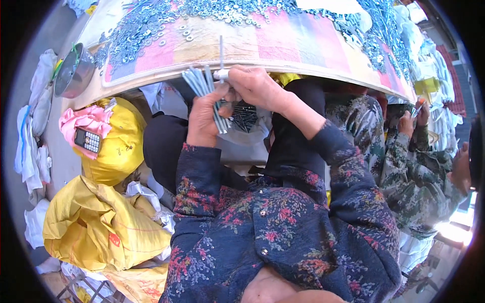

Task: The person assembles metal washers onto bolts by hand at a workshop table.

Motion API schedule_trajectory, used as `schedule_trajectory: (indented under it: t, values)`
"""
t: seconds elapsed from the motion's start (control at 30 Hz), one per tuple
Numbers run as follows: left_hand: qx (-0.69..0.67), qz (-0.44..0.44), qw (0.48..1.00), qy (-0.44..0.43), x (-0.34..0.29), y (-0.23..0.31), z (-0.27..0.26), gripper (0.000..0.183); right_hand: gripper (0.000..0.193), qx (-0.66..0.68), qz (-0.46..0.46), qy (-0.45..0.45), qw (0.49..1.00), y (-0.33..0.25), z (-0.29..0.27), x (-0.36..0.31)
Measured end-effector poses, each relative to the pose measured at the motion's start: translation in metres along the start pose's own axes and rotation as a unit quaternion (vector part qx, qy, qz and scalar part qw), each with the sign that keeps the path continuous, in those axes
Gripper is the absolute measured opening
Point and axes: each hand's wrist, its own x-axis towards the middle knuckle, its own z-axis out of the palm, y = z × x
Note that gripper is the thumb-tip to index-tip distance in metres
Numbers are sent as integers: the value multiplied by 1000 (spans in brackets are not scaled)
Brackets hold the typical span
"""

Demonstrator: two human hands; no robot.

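long metal rods (pixel 198 83) fan out, clasped by the left hand (pixel 204 112); the right hand (pixel 256 86) pinches a single one; a loosened clasp could spill them.

The rods (pixel 194 82) are smooth, shiny metal; the washers (pixel 227 14), glossy metal on matt woven cloth (pixel 283 43). The bowl (pixel 70 85), upper left, is polished metal; the sack (pixel 101 227), lower left, creased, faintly glossy plastic.

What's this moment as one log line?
left hand: grips rods | right hand: pinches lone rod | washers: spread on checked cloth | phone: atop yellow sack
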Motion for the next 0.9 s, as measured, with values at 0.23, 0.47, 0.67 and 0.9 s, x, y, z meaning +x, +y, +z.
schedule_trajectory:
  t: [0.23, 0.47, 0.67, 0.9]
  values:
    - [109, 43, 992, 40, 0, 0, 19, 19, 22, -233, 199, 83, 948, 128, -50, 33]
    - [169, 17, 985, 26, 9, -6, 18, 20, 25, -192, 221, 125, 948, 180, -29, 34]
    - [224, 33, 974, 9, 4, -7, 22, 19, 21, 438, 357, 184, 804, 35, -23, 30]
    - [151, -3, 988, -22, -1, -8, 10, 20, 21, 357, 305, 220, 855, 11, -21, 29]
